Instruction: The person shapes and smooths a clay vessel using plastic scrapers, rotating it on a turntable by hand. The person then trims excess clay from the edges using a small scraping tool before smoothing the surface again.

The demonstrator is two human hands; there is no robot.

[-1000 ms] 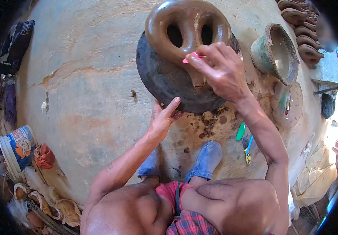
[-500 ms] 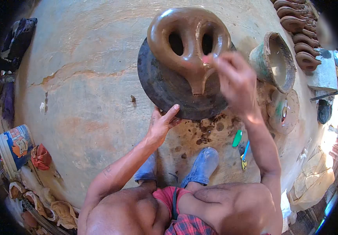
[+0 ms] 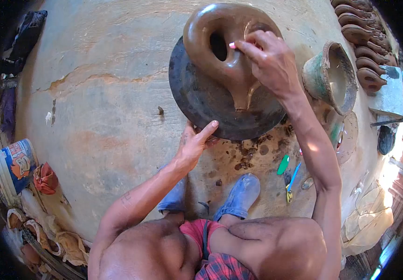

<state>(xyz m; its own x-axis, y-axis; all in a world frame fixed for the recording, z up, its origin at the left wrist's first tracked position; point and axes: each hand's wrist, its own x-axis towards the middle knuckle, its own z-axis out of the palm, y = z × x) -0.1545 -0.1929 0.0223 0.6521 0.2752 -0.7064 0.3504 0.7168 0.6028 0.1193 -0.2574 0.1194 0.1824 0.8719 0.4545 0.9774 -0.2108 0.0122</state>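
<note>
A glossy brown clay piece [image 3: 229, 70] with rounded openings and a narrow spout-like end rests on a dark round disc [image 3: 197, 100]. My left hand [image 3: 197, 142] grips the near rim of the disc, thumb on top and fingers underneath. Over the clay piece, my right hand [image 3: 271, 60] is closed in a pinch on a small pink object [image 3: 232, 45], held at the ridge between the openings. The hand and wrist partly cover the right-hand opening.
A green-rimmed pot [image 3: 316, 77] of cloudy liquid stands right of the disc. Green [image 3: 283, 164] and yellow-blue [image 3: 291, 186] tools lie on the floor. Brown clay pieces [image 3: 369, 60] line the upper right. A white-blue bucket [image 3: 15, 165] and red cloth [image 3: 45, 178] are at left.
My right hand has moved up and left from beside the spout-like end to the ridge between the openings. My left hand stays on the disc's rim. The whole view has shifted slightly.
</note>
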